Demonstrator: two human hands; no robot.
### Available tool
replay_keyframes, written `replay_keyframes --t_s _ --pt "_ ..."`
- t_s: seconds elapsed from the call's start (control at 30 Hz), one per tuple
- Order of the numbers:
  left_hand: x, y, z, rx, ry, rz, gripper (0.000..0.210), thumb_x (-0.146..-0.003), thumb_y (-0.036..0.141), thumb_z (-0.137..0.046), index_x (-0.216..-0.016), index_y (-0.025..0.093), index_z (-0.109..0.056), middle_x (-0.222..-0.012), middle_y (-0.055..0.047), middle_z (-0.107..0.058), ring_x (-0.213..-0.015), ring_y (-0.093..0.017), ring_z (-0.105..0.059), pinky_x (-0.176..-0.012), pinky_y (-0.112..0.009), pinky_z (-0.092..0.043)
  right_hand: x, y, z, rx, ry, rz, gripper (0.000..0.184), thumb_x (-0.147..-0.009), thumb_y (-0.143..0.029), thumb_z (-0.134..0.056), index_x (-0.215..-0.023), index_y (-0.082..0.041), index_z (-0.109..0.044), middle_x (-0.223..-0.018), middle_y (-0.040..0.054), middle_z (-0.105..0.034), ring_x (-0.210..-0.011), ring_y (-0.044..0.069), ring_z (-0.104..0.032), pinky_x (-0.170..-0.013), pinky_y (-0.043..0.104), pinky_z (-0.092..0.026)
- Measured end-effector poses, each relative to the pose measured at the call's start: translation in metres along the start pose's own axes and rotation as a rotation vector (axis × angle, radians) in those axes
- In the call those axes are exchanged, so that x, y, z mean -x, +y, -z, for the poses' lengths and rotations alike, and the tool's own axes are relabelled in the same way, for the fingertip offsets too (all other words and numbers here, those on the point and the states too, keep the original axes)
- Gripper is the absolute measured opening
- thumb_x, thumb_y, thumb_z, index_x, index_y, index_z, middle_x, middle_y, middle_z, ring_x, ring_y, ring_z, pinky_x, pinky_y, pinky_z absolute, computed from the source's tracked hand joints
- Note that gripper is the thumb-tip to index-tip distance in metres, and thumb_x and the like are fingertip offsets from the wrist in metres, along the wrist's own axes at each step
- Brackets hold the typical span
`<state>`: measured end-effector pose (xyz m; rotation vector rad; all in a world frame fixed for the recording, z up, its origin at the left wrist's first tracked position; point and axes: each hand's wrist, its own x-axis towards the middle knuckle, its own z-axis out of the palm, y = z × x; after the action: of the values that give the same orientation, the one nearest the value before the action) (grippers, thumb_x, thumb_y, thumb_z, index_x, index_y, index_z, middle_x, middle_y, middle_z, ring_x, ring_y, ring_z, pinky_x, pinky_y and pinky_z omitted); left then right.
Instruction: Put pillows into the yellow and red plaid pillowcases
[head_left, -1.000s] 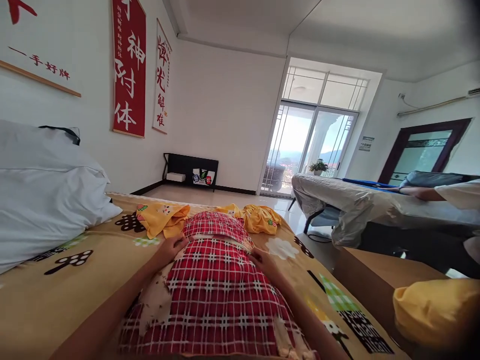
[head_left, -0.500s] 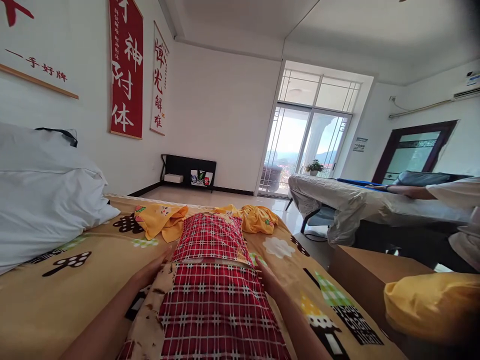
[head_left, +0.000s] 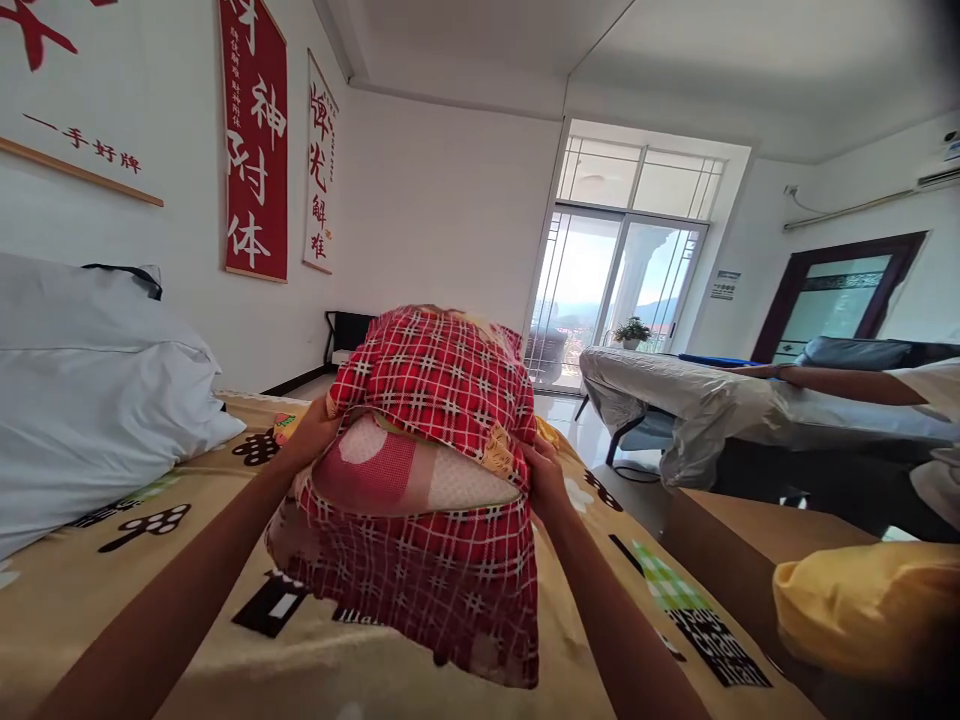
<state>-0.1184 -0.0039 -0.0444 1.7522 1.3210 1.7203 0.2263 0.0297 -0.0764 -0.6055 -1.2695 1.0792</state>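
A pillow in a red plaid case (head_left: 442,370) is lifted off the bed, held at both sides. A gap across the case shows the pink and white inner pillow (head_left: 390,468). Below the gap, a loose plaid flap of the case hangs down over the bedspread. My left hand (head_left: 313,432) grips the left edge, fingers wrapped round it. On the right edge my right hand (head_left: 541,468) is closed in the same way. Fingertips of both hands are partly hidden by the cloth.
A tan printed bedspread (head_left: 172,590) lies beneath. White bedding (head_left: 97,390) is piled at the left. To the right stand a cardboard box (head_left: 750,530), a yellow cloth bundle (head_left: 862,610) and a plastic-covered table (head_left: 645,385), where another person's arm (head_left: 855,382) reaches in.
The plaid pillow has risen from the bed, and its gap has opened wider, baring more of the inner pillow. Both hands have come up with it, and the lower flap now hangs.
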Motion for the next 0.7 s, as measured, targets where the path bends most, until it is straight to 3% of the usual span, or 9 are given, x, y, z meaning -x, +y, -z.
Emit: replay_keyframes --t_s 0.07,0.17,0.3,0.4,0.47,0.53,0.6,0.7 --pt "-0.007 0.023 0.010 0.032 0.015 -0.127 0.061 -0.058 0.056 -0.075 -0.101 0.013 -0.067 -0.107 -0.011 -0.071 -0.105 -0.034 -0.061 -0.097 -0.047 -0.046 -0.007 -0.021 0.001 -0.027 -0.027 0.059 0.030 -0.062 -0.041 -0.079 -0.083 -0.023 -0.069 -0.083 -0.0003 -0.072 -0.082 0.020 -0.065 -0.074 0.032 -0.052" --pt "-0.006 0.036 0.011 0.067 0.039 -0.154 0.064 -0.062 0.050 -0.076 -0.113 0.013 -0.063 -0.116 -0.013 -0.068 -0.109 -0.033 -0.061 -0.100 -0.047 -0.045 -0.035 -0.045 0.002 -0.064 -0.012 0.133 0.035 -0.063 -0.047 -0.079 -0.086 -0.025 -0.065 -0.088 -0.0037 -0.071 -0.081 0.015 -0.064 -0.070 0.027 -0.053" --pt "0.013 0.014 -0.005 -0.004 -0.089 -0.140 0.073 -0.062 0.041 -0.076 -0.129 0.020 -0.054 -0.132 -0.011 -0.059 -0.118 -0.034 -0.056 -0.100 -0.047 -0.046 -0.068 -0.055 -0.001 -0.138 0.037 0.119 0.046 -0.062 -0.055 -0.077 -0.095 -0.028 -0.060 -0.092 -0.0036 -0.071 -0.086 0.019 -0.067 -0.071 0.034 -0.057" --pt "0.026 -0.004 -0.023 -0.141 -0.241 -0.144 0.068 -0.052 0.030 -0.075 -0.117 0.020 -0.062 -0.126 -0.011 -0.063 -0.118 -0.037 -0.055 -0.102 -0.050 -0.044 -0.073 -0.061 -0.004 -0.181 0.100 0.197 0.051 -0.056 -0.047 -0.082 -0.097 -0.028 -0.059 -0.091 -0.0044 -0.072 -0.085 0.018 -0.068 -0.073 0.033 -0.058" --pt "0.028 -0.005 -0.033 -0.161 -0.266 -0.117 0.056 -0.049 0.026 -0.071 -0.104 0.019 -0.067 -0.117 -0.010 -0.068 -0.112 -0.037 -0.058 -0.101 -0.052 -0.044 -0.073 -0.074 -0.007 -0.197 0.165 0.273 0.049 -0.056 -0.046 -0.082 -0.095 -0.028 -0.058 -0.088 -0.0058 -0.071 -0.078 0.016 -0.068 -0.071 0.030 -0.059" --pt "0.025 0.006 -0.039 -0.057 -0.242 -0.038 0.045 -0.049 0.025 -0.067 -0.094 0.019 -0.067 -0.104 -0.009 -0.071 -0.104 -0.035 -0.062 -0.097 -0.052 -0.046 -0.075 -0.092 -0.011 -0.147 0.234 0.340 0.044 -0.056 -0.045 -0.082 -0.089 -0.026 -0.060 -0.084 -0.0052 -0.071 -0.073 0.014 -0.067 -0.068 0.028 -0.058" --pt "0.019 0.025 -0.040 0.184 -0.190 0.043 0.041 -0.050 0.024 -0.063 -0.091 0.019 -0.066 -0.094 -0.006 -0.073 -0.093 -0.031 -0.065 -0.090 -0.048 -0.051 -0.078 -0.112 -0.016 -0.020 0.287 0.396 0.041 -0.053 -0.041 -0.084 -0.082 -0.022 -0.063 -0.080 -0.0031 -0.070 -0.071 0.015 -0.066 -0.066 0.028 -0.056" --pt "0.010 0.057 -0.033 0.537 -0.002 0.083 0.037 -0.052 0.022 -0.064 -0.089 0.019 -0.062 -0.086 -0.002 -0.071 -0.079 -0.022 -0.066 -0.078 -0.036 -0.055 -0.082 -0.136 -0.022 0.198 0.299 0.436 0.037 -0.054 -0.043 -0.081 -0.078 -0.019 -0.066 -0.076 -0.0006 -0.070 -0.070 0.017 -0.064 -0.065 0.032 -0.054"
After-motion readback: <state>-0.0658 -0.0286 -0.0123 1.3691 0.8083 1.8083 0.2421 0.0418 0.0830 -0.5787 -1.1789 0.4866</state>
